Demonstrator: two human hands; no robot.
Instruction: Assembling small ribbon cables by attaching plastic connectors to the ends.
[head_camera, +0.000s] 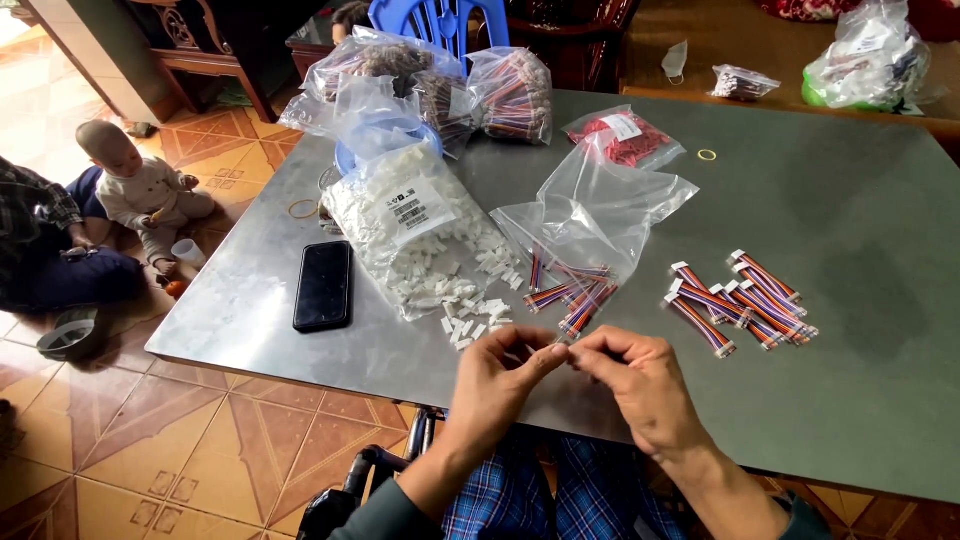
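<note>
My left hand (505, 378) and my right hand (640, 385) meet fingertip to fingertip over the near edge of the grey metal table (860, 210). Together they pinch a small piece; it is too hidden by the fingers to tell what it is. Just beyond them lie loose white plastic connectors (472, 322) spilling from a clear bag of connectors (420, 235). A second clear bag (585, 225) has striped wire bundles (572, 293) poking out. A pile of finished wire harnesses with white ends (742, 300) lies to the right.
A black phone (323, 285) lies face up at the left. More bags of wires (505, 95) and a bag of red parts (625, 138) sit at the back. A small child sits on the tiled floor (150, 195) beside another person; a blue chair (440, 20) stands behind.
</note>
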